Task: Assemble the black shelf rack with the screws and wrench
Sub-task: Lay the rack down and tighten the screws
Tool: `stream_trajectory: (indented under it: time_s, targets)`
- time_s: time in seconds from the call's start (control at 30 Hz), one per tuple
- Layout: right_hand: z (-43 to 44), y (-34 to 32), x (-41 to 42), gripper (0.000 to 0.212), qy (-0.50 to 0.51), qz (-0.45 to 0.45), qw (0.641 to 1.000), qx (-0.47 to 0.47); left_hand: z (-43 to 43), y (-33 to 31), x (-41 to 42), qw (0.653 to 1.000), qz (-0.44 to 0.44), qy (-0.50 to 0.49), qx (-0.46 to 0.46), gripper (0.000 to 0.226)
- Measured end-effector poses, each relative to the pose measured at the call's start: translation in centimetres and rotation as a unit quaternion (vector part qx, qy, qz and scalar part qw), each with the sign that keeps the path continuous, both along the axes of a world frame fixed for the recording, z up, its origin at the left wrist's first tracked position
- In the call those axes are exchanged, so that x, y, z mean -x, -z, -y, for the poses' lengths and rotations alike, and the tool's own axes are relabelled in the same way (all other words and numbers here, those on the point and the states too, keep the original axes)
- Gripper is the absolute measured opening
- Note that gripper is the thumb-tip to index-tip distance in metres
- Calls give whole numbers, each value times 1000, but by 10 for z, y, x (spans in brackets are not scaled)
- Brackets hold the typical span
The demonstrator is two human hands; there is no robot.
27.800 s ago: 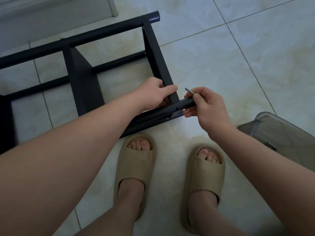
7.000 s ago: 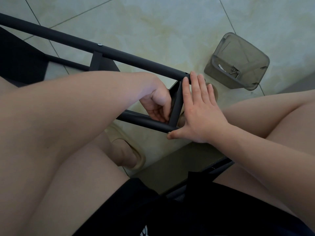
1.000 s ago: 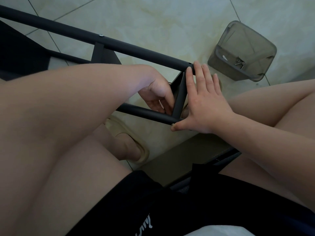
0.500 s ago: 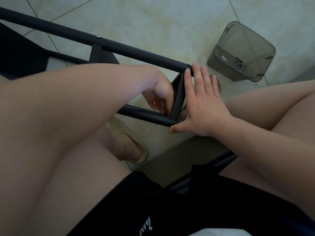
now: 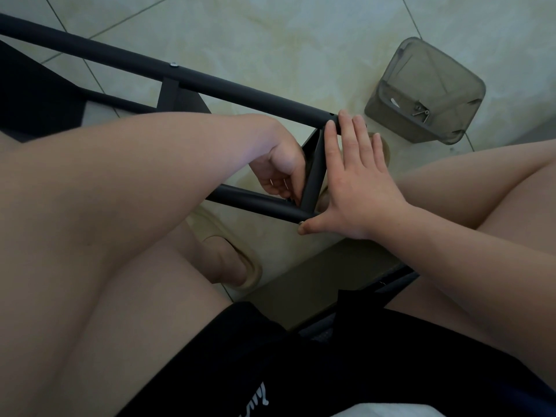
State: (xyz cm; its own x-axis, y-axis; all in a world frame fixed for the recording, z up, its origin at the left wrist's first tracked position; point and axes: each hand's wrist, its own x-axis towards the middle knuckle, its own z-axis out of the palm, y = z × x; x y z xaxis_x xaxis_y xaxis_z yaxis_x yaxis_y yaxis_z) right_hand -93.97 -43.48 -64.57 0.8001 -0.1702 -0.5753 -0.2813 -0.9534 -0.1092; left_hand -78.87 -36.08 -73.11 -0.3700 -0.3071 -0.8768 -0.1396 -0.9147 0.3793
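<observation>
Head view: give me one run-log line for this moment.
left hand: fingers curled at rack inner corner, held item unclear | right hand: flat, bracing end bar | screws: in grey container

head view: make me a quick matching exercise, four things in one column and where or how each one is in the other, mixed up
Things
1. right hand
2. left hand
3. grey container
4. beige slipper

Place or state
a. worn on a foot
b. curled up inside the corner of the rack
c. on the floor, with loose screws inside
d. spread flat against the end of the rack

Pairs: 1-d, 2-b, 3-c, 4-a
</observation>
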Motion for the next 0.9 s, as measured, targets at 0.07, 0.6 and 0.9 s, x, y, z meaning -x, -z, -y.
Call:
stream_trajectory:
  time_s: [0.07,0.6,0.9]
  targets:
    - [0,0,0,162,0,-2,1000,0,0,-1,-3,1000,-9,1,-3,12]
    - [0,-2,-1,161,0,-6,1000,2,1,-3,-6,1000,-14,7,-11,15]
    - [-1,-3,0,161,0,-2,1000,1,-1,0,2,1000,14,4,4,8]
